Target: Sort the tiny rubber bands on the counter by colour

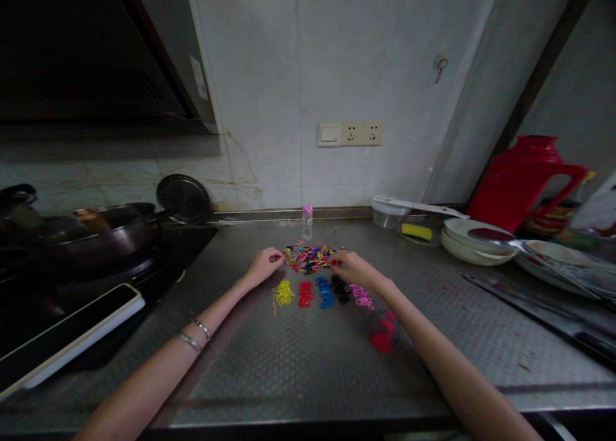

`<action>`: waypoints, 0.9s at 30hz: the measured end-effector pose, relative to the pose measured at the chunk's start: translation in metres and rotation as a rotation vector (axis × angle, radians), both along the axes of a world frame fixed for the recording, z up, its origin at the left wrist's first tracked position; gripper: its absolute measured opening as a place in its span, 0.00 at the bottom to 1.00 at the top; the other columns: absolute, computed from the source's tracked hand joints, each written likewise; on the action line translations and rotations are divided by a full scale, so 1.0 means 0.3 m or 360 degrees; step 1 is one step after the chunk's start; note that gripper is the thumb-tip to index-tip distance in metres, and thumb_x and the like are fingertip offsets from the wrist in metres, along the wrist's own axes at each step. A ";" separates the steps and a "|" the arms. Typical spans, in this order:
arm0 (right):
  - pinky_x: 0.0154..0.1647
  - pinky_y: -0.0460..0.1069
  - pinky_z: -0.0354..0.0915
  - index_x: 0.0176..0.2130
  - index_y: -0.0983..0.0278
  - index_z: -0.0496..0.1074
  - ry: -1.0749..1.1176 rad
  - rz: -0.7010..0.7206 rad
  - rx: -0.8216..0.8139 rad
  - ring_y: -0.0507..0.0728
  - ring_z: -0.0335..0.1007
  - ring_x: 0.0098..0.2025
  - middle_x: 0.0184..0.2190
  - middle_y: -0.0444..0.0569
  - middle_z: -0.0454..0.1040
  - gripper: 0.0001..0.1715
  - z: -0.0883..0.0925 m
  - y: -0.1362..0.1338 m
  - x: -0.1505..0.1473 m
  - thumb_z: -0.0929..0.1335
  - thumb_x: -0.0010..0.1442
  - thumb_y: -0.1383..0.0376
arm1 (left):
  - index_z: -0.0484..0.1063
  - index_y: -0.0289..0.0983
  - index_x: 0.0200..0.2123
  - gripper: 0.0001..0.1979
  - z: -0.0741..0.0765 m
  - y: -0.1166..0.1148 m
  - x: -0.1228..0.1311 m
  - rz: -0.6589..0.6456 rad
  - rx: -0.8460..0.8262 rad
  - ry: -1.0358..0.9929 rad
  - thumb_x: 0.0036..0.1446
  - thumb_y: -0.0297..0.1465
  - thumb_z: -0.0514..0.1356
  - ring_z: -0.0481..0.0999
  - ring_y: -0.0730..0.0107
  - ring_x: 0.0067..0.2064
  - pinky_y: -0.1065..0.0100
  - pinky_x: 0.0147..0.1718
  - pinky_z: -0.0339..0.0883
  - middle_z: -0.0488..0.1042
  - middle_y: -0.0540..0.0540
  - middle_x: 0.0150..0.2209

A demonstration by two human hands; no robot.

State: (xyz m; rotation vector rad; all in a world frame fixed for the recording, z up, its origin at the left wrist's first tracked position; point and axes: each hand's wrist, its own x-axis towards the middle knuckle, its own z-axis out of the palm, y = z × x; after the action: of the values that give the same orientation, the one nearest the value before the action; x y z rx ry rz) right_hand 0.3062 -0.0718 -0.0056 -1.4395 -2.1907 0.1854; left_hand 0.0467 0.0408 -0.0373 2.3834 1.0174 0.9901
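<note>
Nearest you, in front of the mixed pile of bands [308, 258], sits a row of sorted heaps: yellow [283, 293], red [305, 293], blue [325, 291], black [341, 288] and pink [360, 296]. Your left hand [264, 265] touches the pile's left edge and your right hand [350, 266] its right edge, both with fingers pinched narrow; whether a band sits between them cannot be told. Just behind the pile stands a small pink-capped bottle [307, 221].

I note: pile of bands [308, 258] mid-counter [298, 364]; row of heaps [325, 293] just before it; bottle [307, 221] behind it. Stove [187, 245] with pan [103, 235] far left. Bowls [474, 245] stacked at right, jug [522, 178] behind them.
</note>
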 end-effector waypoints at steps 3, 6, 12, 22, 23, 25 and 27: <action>0.38 0.45 0.60 0.37 0.65 0.72 0.0028 -0.0063 0.0000 0.53 0.67 0.36 0.35 0.50 0.74 0.14 -0.002 -0.002 0.014 0.61 0.52 0.70 | 0.75 0.35 0.29 0.10 0.034 -0.024 0.050 -0.0124 0.0132 0.0214 0.51 0.33 0.56 0.68 0.74 0.29 0.73 0.30 0.59 0.71 0.47 0.28; 0.37 0.45 0.61 0.37 0.65 0.73 0.0027 -0.0115 -0.0013 0.53 0.68 0.36 0.34 0.50 0.74 0.13 -0.004 -0.002 0.021 0.62 0.52 0.70 | 0.75 0.36 0.32 0.11 0.054 -0.030 0.098 -0.0284 0.0160 0.0449 0.49 0.36 0.58 0.69 0.72 0.32 0.73 0.31 0.59 0.71 0.47 0.30; 0.39 0.45 0.61 0.37 0.64 0.73 0.0021 -0.0139 -0.0017 0.53 0.68 0.37 0.35 0.50 0.74 0.14 -0.003 0.000 0.028 0.62 0.52 0.70 | 0.75 0.37 0.35 0.14 0.045 -0.034 0.131 -0.0352 0.0139 0.0605 0.48 0.39 0.60 0.69 0.69 0.35 0.73 0.34 0.59 0.72 0.46 0.33; 0.39 0.45 0.61 0.38 0.64 0.73 0.0023 -0.0137 0.0028 0.54 0.68 0.38 0.36 0.50 0.74 0.14 -0.028 0.015 0.062 0.62 0.53 0.68 | 0.75 0.39 0.37 0.12 0.023 -0.048 0.136 -0.0322 0.0124 0.0598 0.51 0.36 0.57 0.69 0.69 0.37 0.71 0.36 0.59 0.72 0.46 0.35; 0.39 0.46 0.61 0.38 0.64 0.73 0.0023 -0.0140 0.0030 0.54 0.68 0.38 0.36 0.50 0.74 0.14 -0.030 0.017 0.066 0.62 0.53 0.68 | 0.75 0.39 0.36 0.12 0.022 -0.050 0.136 -0.0318 0.0117 0.0582 0.51 0.36 0.57 0.69 0.69 0.36 0.71 0.37 0.59 0.73 0.46 0.34; 0.39 0.46 0.61 0.38 0.64 0.73 0.0024 -0.0148 0.0031 0.54 0.69 0.38 0.36 0.50 0.74 0.14 -0.032 0.020 0.072 0.62 0.53 0.68 | 0.75 0.39 0.35 0.11 0.019 -0.054 0.136 -0.0312 0.0117 0.0552 0.51 0.35 0.56 0.69 0.69 0.36 0.71 0.36 0.59 0.73 0.46 0.33; 0.39 0.46 0.61 0.38 0.64 0.74 0.0031 -0.0150 0.0019 0.54 0.69 0.37 0.36 0.49 0.74 0.14 -0.030 0.020 0.076 0.62 0.53 0.68 | 0.76 0.38 0.34 0.11 0.016 -0.055 0.134 -0.0304 0.0126 0.0529 0.51 0.35 0.56 0.69 0.69 0.35 0.71 0.36 0.60 0.73 0.46 0.33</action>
State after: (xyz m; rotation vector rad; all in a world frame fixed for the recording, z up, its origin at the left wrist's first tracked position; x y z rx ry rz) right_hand 0.3291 -0.0657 -0.0145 -1.5236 -2.0997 0.1525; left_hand 0.0871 0.0242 -0.0326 2.7119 0.8471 0.5891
